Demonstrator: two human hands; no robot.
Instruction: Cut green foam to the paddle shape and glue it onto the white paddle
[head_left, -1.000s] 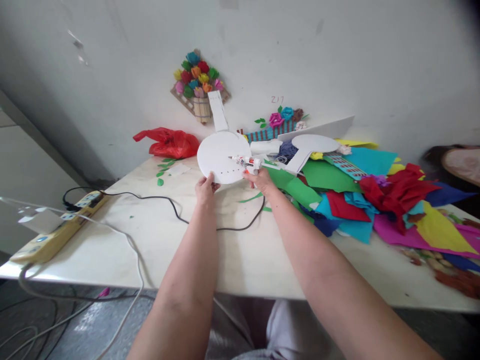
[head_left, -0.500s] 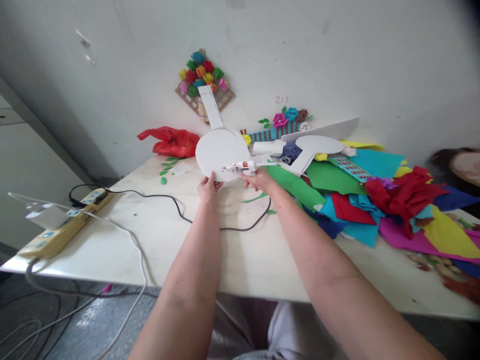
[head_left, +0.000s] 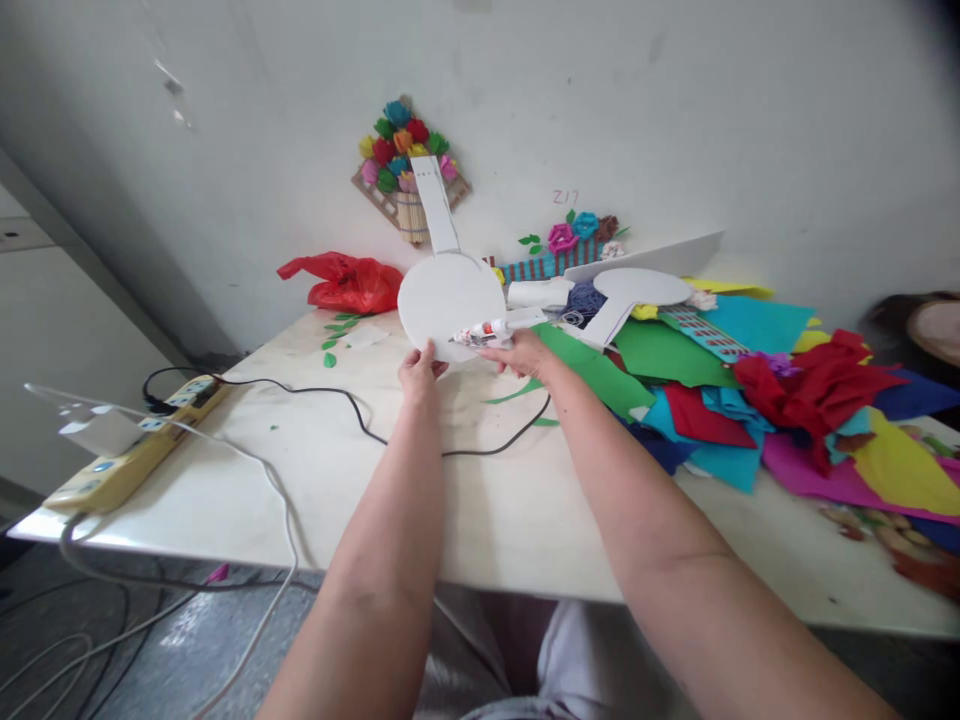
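My left hand pinches the lower edge of a white round card cut-out with a long handle, holding it upright above the table. A small white glue gun lies in my right hand, fingers wrapped round it, its tip pointing left at the lower right of the disc. The gun's black cord trails back across the table toward the power strip.
A yellow power strip with plugs sits at the table's left edge. A red plastic bag lies at the back. Several coloured paper sheets pile up at the right. A second white cut-out rests on them. Paper flower crafts lean on the wall.
The glue gun's tip has dropped from the middle of the disc to its lower edge. The disc has tilted a little more upright.
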